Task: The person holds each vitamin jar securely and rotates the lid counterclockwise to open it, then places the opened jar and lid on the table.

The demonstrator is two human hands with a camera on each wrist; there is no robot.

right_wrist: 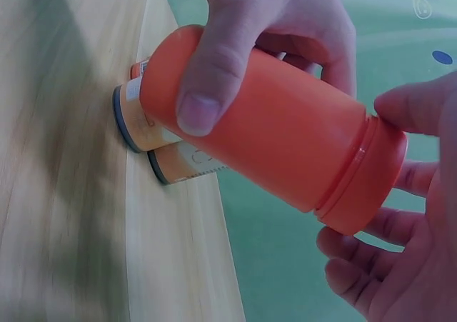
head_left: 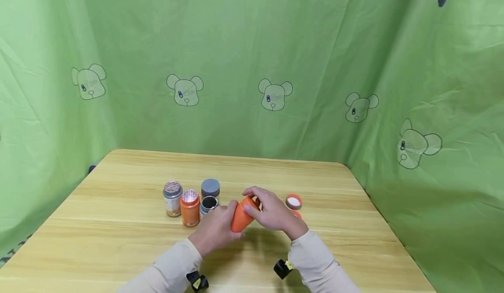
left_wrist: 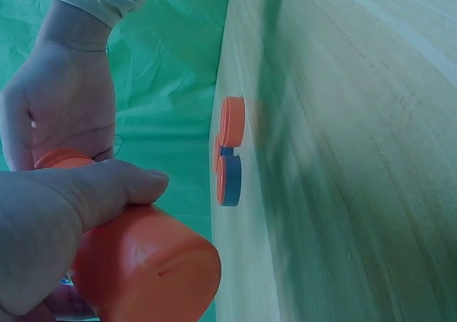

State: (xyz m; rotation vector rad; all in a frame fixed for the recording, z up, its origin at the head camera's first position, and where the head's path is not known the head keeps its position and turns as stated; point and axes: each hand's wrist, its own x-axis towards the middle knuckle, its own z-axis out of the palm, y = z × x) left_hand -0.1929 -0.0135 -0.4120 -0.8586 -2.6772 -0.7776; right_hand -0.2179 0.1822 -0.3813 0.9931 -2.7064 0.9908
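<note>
My left hand (head_left: 216,226) grips the body of an orange bottle (head_left: 241,219), tilted above the table. In the right wrist view the left thumb lies along the bottle's side. My right hand (head_left: 273,210) has its thumb and fingers around the orange lid (right_wrist: 365,179) at the other end. The lid sits on the bottle's neck. Left of the hands stand a grey bottle (head_left: 173,201) and an orange bottle (head_left: 190,212), both with foil-covered tops. Beside them are a grey-capped bottle (head_left: 210,188) and a bottle with a dark top (head_left: 209,203), partly hidden by the left hand.
Loose lids lie right of the right hand: a grey one with an orange rim (head_left: 293,201) and an orange lid (left_wrist: 233,122), among others partly hidden. The wooden table (head_left: 130,240) has a green printed curtain (head_left: 232,127) behind and at its sides.
</note>
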